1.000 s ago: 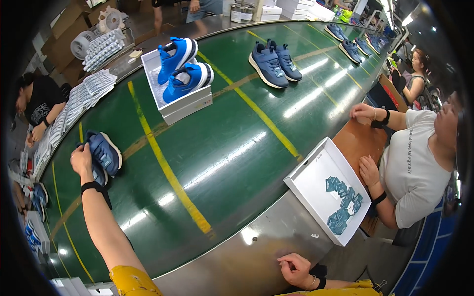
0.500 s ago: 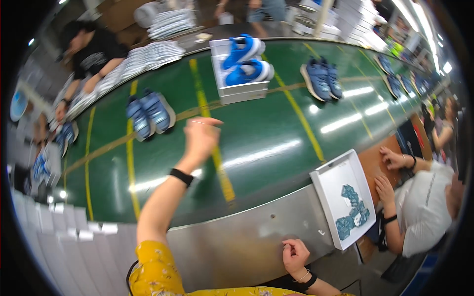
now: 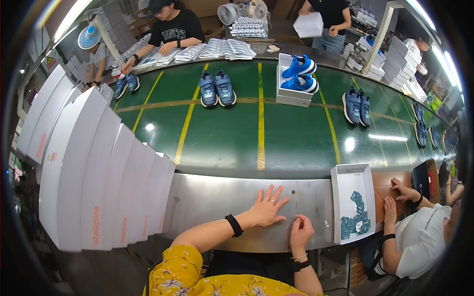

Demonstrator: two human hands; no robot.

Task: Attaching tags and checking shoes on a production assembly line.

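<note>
Metal ledge (image 3: 207, 197) under flat, released left hand (image 3: 265, 209), right hand (image 3: 300, 233) clenched beside.

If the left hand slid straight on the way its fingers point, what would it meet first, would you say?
The left hand lies flat on the metal ledge, fingers pointing up-right. It would probably meet the green conveyor belt's bare edge first.

**Materials and finishes, belt station**

Metal ledge (image 3: 217, 197): brushed steel, dull sheen, smooth; left hand (image 3: 266, 209) lies flat on it, right hand (image 3: 300, 232) rests at its edge. Conveyor belt (image 3: 222, 143): glossy green rubber or plastic, lamp reflections, painted yellow lines. Stacked boxes (image 3: 94, 172): matt white cardboard. Open box (image 3: 353, 202): same card, printed paper inside. Blue shoes (image 3: 217, 89): knit cloth, matt. Sleeve (image 3: 177, 271): printed yellow cloth.
</note>
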